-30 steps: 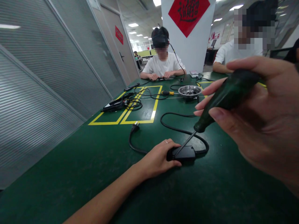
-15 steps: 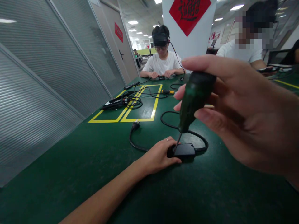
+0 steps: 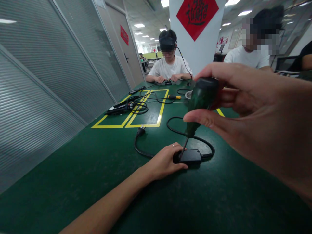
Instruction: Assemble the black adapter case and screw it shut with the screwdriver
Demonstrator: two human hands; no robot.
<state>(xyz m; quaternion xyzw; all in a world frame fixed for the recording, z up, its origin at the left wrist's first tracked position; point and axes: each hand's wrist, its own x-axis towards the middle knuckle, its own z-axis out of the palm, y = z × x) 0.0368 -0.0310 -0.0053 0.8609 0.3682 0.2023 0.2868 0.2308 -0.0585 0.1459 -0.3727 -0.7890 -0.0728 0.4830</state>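
Observation:
My left hand [image 3: 168, 161] is closed around the near-left end of a flat black box [image 3: 191, 156] with cords coming out of both ends, pressing it to the table. In my right hand [image 3: 234, 107] is a screwdriver [image 3: 201, 99] with a dark green, black-capped handle, gripped between thumb and fingers. Its thin shaft slants down to the left end of the box, where the tip meets it; the exact contact point is hard to make out. A two-pin plug [image 3: 140, 131] lies at the end of the left cord. The other cord [image 3: 207, 142] loops behind the box.
On the green table [image 3: 85, 172], yellow tape [image 3: 143, 126] marks rectangles. Beyond lie bundled black cables [image 3: 140, 107], a yellow-black screwdriver [image 3: 175, 97] and a metal ring-like item [image 3: 188, 94], partly hidden. A person [image 3: 168, 66] sits opposite, another person [image 3: 248, 58] at right.
My right thumb and fingers have shifted around the screwdriver handle, and the handle has turned. The tip stays at the box's left end. My left hand keeps its hold on the box.

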